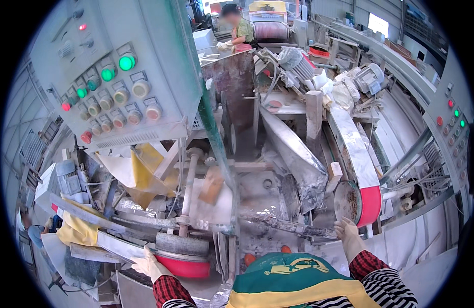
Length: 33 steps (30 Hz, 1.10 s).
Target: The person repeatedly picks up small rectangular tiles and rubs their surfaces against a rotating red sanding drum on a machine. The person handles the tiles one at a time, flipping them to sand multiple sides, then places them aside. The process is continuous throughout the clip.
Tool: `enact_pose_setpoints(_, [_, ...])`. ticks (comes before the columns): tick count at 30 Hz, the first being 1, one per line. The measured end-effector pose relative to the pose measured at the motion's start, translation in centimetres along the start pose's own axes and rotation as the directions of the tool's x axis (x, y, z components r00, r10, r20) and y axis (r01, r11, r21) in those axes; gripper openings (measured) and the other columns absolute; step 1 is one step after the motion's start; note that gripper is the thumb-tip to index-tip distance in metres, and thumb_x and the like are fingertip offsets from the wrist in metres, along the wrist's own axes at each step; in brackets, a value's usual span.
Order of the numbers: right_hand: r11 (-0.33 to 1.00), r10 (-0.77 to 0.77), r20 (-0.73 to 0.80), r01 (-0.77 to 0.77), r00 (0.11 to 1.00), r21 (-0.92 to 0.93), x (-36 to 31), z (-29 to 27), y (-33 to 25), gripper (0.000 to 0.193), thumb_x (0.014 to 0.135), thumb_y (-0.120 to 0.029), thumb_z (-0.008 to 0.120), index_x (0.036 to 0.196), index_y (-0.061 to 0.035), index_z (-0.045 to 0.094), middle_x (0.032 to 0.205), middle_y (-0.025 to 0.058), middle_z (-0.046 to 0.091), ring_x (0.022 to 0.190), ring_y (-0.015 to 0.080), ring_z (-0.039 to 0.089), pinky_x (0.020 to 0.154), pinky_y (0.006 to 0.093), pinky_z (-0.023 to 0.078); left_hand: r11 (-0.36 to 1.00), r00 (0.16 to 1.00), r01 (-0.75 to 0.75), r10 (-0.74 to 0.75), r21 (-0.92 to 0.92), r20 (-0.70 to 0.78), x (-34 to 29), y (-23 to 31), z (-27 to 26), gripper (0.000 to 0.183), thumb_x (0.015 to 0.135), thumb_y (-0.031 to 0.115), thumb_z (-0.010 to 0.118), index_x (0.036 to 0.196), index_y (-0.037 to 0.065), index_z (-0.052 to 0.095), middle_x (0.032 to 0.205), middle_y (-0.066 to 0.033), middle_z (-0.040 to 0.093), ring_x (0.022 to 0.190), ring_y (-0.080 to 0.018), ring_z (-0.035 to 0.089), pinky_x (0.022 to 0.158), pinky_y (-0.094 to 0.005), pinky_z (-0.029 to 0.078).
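My left hand (147, 264), in a pale glove, lies with its fingers stretched out at the edge of a belt (121, 246) on the lower left. There the belt's white stretch meets a red section (184, 267) curving round a grey pulley (181, 244). On the right, my right hand (349, 237), gloved the same way, reaches up with extended fingers. Its fingertips are at the lower rim of another pulley (347, 201), beside a red section (371, 206) of a second white belt (358, 154). Nothing shows in either hand; whether the fingertips press on the pulley I cannot tell.
A control cabinet (160, 36) with lit green buttons hangs at upper left; another panel (455, 118) stands far right. Motors (298, 62) and dusty machine frames crowd the middle. A wet rod (293, 226) crosses between the belts. One person (241, 31) stands beyond, another (36, 231) at far left.
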State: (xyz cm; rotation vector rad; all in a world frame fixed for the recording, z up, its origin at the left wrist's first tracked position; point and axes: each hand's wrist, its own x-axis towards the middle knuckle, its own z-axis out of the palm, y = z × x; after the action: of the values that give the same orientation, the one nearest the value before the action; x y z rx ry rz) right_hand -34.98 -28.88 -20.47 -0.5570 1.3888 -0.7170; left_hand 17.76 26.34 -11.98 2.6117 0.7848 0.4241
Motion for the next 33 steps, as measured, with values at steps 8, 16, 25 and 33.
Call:
enact_pose_setpoints(8, [0.992,0.080,0.048,-0.075,0.996,-0.102,-0.1,-0.7,4.2,0.040,0.101,-0.010,0.055,0.141,-0.0119,0.049,0.097,0.0130,0.073,0.072,0.0223,0.069,0.062,0.0323,0.057,0.982,0.995,0.002,0.017,-0.190,0.096,1.1,-3.0,2.8,0.092,0.075,0.025,0.086,0.150,0.001,0.038,0.147,-0.0284,0.039,0.136,-0.0441,0.041,0.116,-0.0461,0.035])
enact_pose_setpoints(16, [0.969,0.167,-0.004,-0.165,0.986,-0.184,0.4,-4.9,10.1,0.041,0.100,-0.011,0.057,0.140,-0.0123,0.051,0.093,0.0115,0.073,0.070,0.0209,0.069,0.058,0.0305,0.055,0.800,0.832,0.308,0.037,-0.516,0.554,-3.0,-5.3,1.3,0.112,0.061,0.004,0.090,0.155,0.003,0.028,0.146,-0.0190,0.047,0.127,-0.0354,0.053,0.105,-0.0467,0.048])
enact_pose_setpoints(25, [0.964,0.125,0.406,-0.015,0.905,-0.264,-0.5,4.3,8.0,0.034,0.101,-0.012,0.057,0.134,-0.0064,0.059,0.106,0.0119,0.073,0.084,0.0199,0.071,0.075,0.0309,0.059,0.287,0.258,0.724,0.731,-0.628,0.631,-17.3,4.3,-7.5,0.072,0.083,0.022,0.081,0.144,0.005,0.046,0.125,-0.0038,0.060,0.110,-0.0166,0.060,0.093,-0.0312,0.052])
enact_pose_setpoints(33, [0.986,-0.056,0.833,0.164,0.550,-0.041,-17.1,15.7,-2.5,0.052,0.102,-0.017,0.058,0.149,-0.0029,0.045,0.116,0.0110,0.068,0.106,0.0164,0.064,0.096,0.0303,0.049,0.489,-0.134,0.746,0.776,-0.453,0.617,-33.9,16.5,-7.8,0.079,0.095,0.014,0.069,0.158,0.005,0.023,0.148,-0.0115,0.049,0.134,-0.0235,0.051,0.111,-0.0393,0.044])
